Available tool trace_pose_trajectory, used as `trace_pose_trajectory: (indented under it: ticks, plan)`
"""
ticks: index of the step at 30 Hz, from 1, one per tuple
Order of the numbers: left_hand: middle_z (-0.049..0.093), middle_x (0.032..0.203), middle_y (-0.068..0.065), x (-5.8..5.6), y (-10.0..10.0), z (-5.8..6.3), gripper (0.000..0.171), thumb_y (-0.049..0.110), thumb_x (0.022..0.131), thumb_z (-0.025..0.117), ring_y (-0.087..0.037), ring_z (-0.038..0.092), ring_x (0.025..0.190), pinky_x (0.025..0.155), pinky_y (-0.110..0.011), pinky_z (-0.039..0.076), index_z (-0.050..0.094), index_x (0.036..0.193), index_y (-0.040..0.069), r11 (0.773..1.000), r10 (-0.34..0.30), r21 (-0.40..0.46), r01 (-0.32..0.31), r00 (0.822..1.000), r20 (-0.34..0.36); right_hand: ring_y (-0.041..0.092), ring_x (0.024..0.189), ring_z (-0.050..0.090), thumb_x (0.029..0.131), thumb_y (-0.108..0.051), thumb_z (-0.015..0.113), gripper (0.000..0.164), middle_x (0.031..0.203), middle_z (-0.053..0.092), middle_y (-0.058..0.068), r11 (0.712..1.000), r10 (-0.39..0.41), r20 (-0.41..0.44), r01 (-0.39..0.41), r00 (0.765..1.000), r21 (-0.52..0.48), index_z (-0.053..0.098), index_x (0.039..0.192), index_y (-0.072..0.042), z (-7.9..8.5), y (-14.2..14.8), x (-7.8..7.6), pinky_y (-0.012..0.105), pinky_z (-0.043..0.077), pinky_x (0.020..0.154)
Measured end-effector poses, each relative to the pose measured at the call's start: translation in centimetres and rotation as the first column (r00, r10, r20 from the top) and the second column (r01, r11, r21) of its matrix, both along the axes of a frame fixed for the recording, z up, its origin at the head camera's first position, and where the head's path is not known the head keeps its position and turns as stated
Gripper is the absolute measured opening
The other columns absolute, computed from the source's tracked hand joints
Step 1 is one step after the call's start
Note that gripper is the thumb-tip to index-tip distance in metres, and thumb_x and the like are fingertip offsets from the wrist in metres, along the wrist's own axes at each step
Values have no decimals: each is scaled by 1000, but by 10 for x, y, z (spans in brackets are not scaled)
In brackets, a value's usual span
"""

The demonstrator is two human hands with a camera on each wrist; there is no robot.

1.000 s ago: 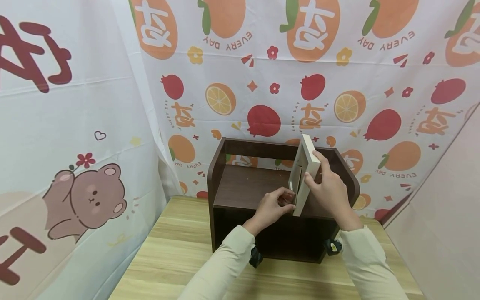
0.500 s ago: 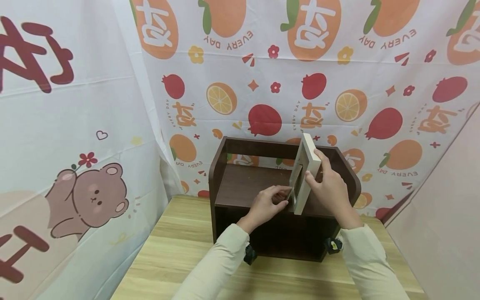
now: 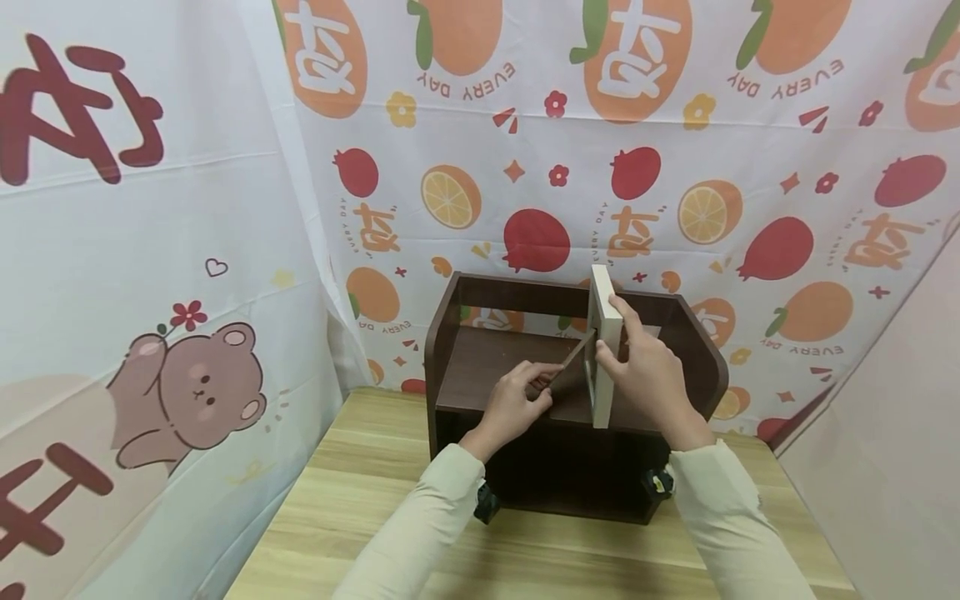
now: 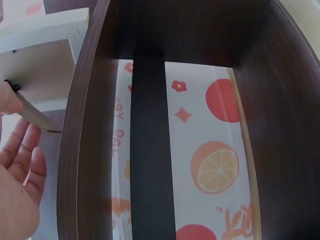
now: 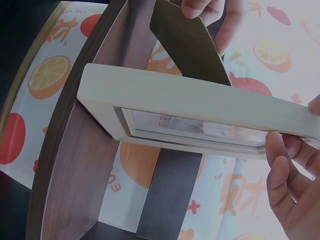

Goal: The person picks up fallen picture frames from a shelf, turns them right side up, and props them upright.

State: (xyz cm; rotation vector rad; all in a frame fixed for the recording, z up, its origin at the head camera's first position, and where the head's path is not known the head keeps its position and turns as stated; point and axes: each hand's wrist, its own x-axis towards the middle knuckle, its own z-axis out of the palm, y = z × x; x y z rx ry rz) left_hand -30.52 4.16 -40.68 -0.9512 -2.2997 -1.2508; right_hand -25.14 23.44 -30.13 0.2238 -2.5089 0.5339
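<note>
A cream picture frame [image 3: 604, 383] stands upright, nearly edge-on, on the top board of a dark brown desk shelf [image 3: 480, 358]. My right hand [image 3: 654, 375] grips its right side, with thumb and fingers at the outer edge; the right wrist view shows the glass front [image 5: 195, 127]. From the back, a flat brown easel stand [image 5: 190, 45] juts out to the left. My left hand [image 3: 512, 407] pinches the free end of that stand. In the left wrist view, the stand [image 4: 37, 116] meets the frame's backing near a small black fitting [image 4: 12, 86].
The shelf has raised side panels [image 3: 441, 342] and a back rail [image 3: 525, 293], with a dark compartment [image 3: 570, 467] below. It sits on a light wood-grain table [image 3: 337, 483]. A fruit-print cloth [image 3: 480, 125] hangs close behind, a bear-print cloth [image 3: 150, 275] at the left.
My left hand has drawn left, swinging the easel stand out from the frame's back. The right hand keeps its grip, and the frame has turned more edge-on.
</note>
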Motion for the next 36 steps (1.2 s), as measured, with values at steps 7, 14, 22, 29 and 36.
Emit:
trace_pose_trajectory:
  ticks: [7,14,22,29,36]
  plan:
    - [63,98,-2,-3,-10,-1,36,5,91,63,-14,64,82,70,-24,53,63,125,18,999,14,-31,-15,1000,-13,14,44,35,92,-29,60,66,60,45,3,997,15,-39,-12,999,73,31,150,-24,0,-8,-3,28,28,41]
    - [64,98,-3,-2,-17,-2,35,5,91,62,-14,65,81,70,-24,53,63,125,15,999,15,-41,-15,1000,1,14,43,36,90,-28,62,65,58,46,2,991,38,-62,-29,997,130,34,148,-21,1,-17,-6,27,29,41]
    - [66,99,-3,-2,-20,-5,36,7,92,62,-14,65,81,70,-25,54,63,126,18,999,22,-33,-21,999,40,15,45,38,89,-29,63,63,60,48,2,987,47,-72,-35,996,156,37,146,-21,2,-24,-7,28,30,42]
    - [67,98,-3,-3,-20,-6,35,7,91,63,-14,65,81,70,-26,53,64,124,18,1000,24,-10,-24,998,55,15,45,39,90,-30,63,64,61,49,3,987,51,-47,-43,998,153,36,147,-20,2,-26,-8,28,30,42]
    - [69,99,-3,-3,-19,-6,30,18,95,63,-14,66,82,71,-25,53,64,125,18,1000,18,3,-19,995,99,15,44,38,90,-29,63,65,62,48,4,989,50,-41,-43,998,144,35,148,-20,2,-26,-8,27,30,42]
